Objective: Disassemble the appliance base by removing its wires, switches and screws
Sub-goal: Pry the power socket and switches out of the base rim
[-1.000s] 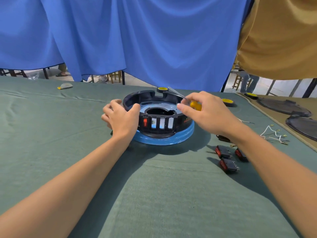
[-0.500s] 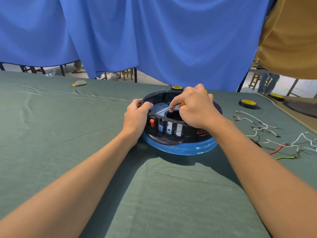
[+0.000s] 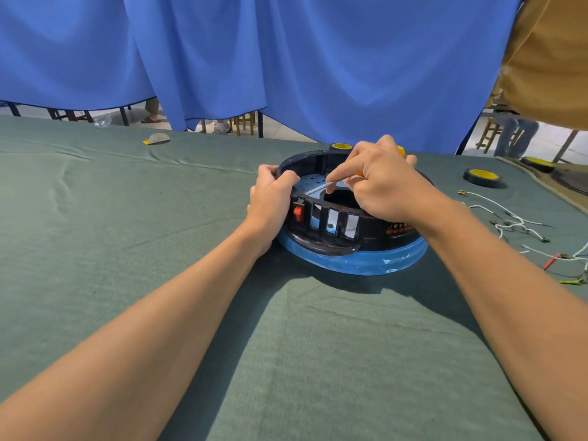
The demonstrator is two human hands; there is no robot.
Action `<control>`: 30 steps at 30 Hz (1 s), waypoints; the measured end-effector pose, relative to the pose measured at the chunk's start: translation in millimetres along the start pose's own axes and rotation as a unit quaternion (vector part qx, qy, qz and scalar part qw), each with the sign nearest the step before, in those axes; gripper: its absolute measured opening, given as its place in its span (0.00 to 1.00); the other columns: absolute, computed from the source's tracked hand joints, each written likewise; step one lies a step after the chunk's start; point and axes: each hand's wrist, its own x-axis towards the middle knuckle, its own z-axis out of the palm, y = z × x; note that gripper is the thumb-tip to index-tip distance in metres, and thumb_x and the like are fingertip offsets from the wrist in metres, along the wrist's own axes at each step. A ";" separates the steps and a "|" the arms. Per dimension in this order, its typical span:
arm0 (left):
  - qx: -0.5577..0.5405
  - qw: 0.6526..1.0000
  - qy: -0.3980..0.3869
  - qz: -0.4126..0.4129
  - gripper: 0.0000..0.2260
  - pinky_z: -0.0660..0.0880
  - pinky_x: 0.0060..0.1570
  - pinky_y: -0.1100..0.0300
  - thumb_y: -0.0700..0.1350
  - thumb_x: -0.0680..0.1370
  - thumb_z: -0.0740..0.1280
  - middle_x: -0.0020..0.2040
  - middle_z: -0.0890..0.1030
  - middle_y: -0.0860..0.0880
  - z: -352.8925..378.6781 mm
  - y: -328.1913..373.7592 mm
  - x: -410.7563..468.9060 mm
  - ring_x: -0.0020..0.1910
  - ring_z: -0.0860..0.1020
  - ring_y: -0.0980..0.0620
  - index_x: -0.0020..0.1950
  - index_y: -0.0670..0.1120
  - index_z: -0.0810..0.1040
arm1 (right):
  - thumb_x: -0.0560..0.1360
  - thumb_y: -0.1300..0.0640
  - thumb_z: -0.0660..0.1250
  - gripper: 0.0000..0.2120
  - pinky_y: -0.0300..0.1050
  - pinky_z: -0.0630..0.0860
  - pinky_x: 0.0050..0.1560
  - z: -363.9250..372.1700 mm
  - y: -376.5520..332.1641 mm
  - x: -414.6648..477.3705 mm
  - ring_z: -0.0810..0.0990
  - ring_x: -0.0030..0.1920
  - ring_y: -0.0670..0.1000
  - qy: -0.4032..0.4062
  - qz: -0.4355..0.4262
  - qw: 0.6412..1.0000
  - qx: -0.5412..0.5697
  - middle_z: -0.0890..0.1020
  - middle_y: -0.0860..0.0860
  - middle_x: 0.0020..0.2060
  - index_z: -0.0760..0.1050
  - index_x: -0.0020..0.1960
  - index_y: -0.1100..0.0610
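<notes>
At a bench draped in green cloth, we work on the appliance base, a black ring on a blue rim sitting mid-bench in front of us. Our left hand has its grip curled over the near-left wall of the ring, bracing it just beside the one red rocker switch in the row of slots; the slots next to it stand empty. Our right hand has its grip closed round a yellow-handled screwdriver, forefinger laid along the shaft, which slants down toward the inside of the wall behind that switch. We judge the step in hand to be freeing this last switch, with loose wires lying on the cloth to the right. The next move, as we read it, calls for a firm brace from the left and a careful pry or turn at the tip, whose exact seat we cannot make out.
</notes>
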 end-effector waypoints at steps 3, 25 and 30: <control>0.006 1.000 0.005 -0.003 0.14 0.69 0.62 0.39 0.56 0.67 0.61 0.56 0.75 0.43 -0.2 0.3 -1.0 0.59 0.74 0.42 0.49 0.53 0.69 | 0.77 0.68 0.57 0.26 0.49 0.51 0.46 0.8 -0.8 -1.4 0.60 0.53 0.51 0.007 -0.004 1.000 0.002 0.75 0.45 0.47 0.78 0.44 0.36; 0.029 0.999 0.011 0.015 0.21 0.66 0.65 0.40 0.56 0.66 0.58 0.61 0.74 0.43 3.0 -1.2 0.5 0.63 0.72 0.41 0.57 0.50 0.68 | 0.76 0.69 0.60 0.23 0.46 0.46 0.39 5.0 3.8 1.3 0.60 0.50 0.49 0.051 -0.067 0.996 -0.012 0.76 0.45 0.47 0.82 0.43 0.41; 0.090 0.985 0.034 0.141 0.21 0.54 0.72 0.45 0.51 0.75 0.56 0.73 0.63 0.54 -3.7 -6.5 2.9 0.71 0.58 0.53 0.67 0.51 0.70 | 0.70 0.67 0.61 0.17 0.50 0.50 0.47 10.0 10.0 -2.1 0.70 0.50 0.60 0.257 -0.087 0.959 -0.078 0.79 0.52 0.43 0.86 0.44 0.51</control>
